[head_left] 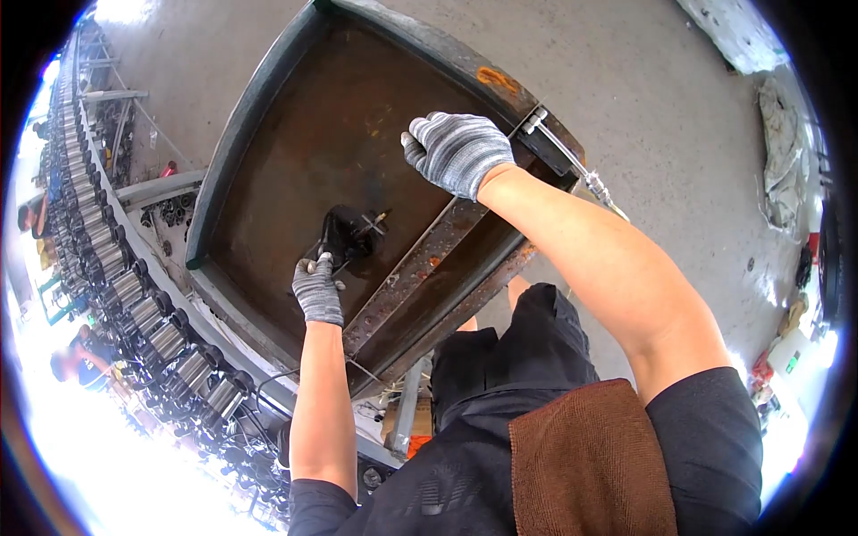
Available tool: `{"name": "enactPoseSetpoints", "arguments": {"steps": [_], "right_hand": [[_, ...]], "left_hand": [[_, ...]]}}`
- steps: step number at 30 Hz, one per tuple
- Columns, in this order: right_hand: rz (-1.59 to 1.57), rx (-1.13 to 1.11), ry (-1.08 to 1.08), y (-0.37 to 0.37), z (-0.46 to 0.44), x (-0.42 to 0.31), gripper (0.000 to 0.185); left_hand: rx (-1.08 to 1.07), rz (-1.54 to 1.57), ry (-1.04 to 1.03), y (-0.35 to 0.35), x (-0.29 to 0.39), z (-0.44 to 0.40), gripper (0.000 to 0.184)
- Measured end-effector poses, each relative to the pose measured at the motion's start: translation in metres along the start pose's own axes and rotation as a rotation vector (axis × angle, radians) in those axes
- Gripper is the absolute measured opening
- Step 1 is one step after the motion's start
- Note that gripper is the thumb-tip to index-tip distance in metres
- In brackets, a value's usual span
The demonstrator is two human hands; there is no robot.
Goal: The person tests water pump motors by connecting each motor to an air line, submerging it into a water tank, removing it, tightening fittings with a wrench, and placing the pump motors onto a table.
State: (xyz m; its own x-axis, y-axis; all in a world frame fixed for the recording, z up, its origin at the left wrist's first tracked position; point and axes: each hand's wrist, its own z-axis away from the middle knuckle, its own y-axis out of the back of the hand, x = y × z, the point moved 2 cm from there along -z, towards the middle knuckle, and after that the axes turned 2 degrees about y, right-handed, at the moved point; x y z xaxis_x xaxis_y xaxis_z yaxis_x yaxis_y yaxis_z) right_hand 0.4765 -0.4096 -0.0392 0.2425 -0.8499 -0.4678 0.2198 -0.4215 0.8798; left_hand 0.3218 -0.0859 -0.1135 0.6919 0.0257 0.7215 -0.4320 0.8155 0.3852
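Both of my hands wear grey-and-white striped gloves. My left hand (318,290) is closed at the lower edge of a black piece (344,234), thumb and fingers drawn together on it. A thin metal crosspiece with a brass-coloured tip sticks out of that black piece on its right side. Farther up and to the right, my right hand (456,152) is curled into a fist above the tray; whatever lies inside its fingers is hidden. Beneath both hands is a brown, rust-stained metal tray (295,152) with raised rims.
A rusty metal bar (420,268) crosses the tray's near side. A threaded rod with nuts (563,146) sits at its right corner. Along the left runs a roller conveyor (134,299); another person (85,357) is beyond it. Plastic sheeting (737,34) lies at upper right.
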Motion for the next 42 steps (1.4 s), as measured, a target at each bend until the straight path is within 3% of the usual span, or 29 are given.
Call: {"name": "enactPoseSetpoints", "arguments": {"steps": [4,5,24,30,32,42], "right_hand": [[-0.004,-0.025,-0.006,0.006,0.001,-0.003,0.031],[0.005,-0.134,-0.036,0.01,-0.001,-0.003,0.035],[-0.003,-0.128,-0.041,0.008,-0.001,-0.002,0.034],[0.04,-0.024,0.012,0.003,-0.001,-0.005,0.036],[0.071,-0.026,0.014,0.0,-0.003,-0.005,0.035],[0.15,-0.023,0.03,0.0,-0.004,-0.007,0.034]], "left_hand": [[-0.012,-0.044,0.026,0.003,0.003,0.007,0.023],[-0.012,-0.061,0.042,0.002,0.005,0.009,0.022],[-0.037,-0.042,0.029,0.003,-0.002,0.008,0.017],[-0.145,-0.185,-0.078,0.003,0.0,0.014,0.019],[-0.158,-0.275,-0.215,0.003,-0.013,0.005,0.021],[-0.163,-0.309,-0.182,0.002,0.001,0.016,0.015]]}}
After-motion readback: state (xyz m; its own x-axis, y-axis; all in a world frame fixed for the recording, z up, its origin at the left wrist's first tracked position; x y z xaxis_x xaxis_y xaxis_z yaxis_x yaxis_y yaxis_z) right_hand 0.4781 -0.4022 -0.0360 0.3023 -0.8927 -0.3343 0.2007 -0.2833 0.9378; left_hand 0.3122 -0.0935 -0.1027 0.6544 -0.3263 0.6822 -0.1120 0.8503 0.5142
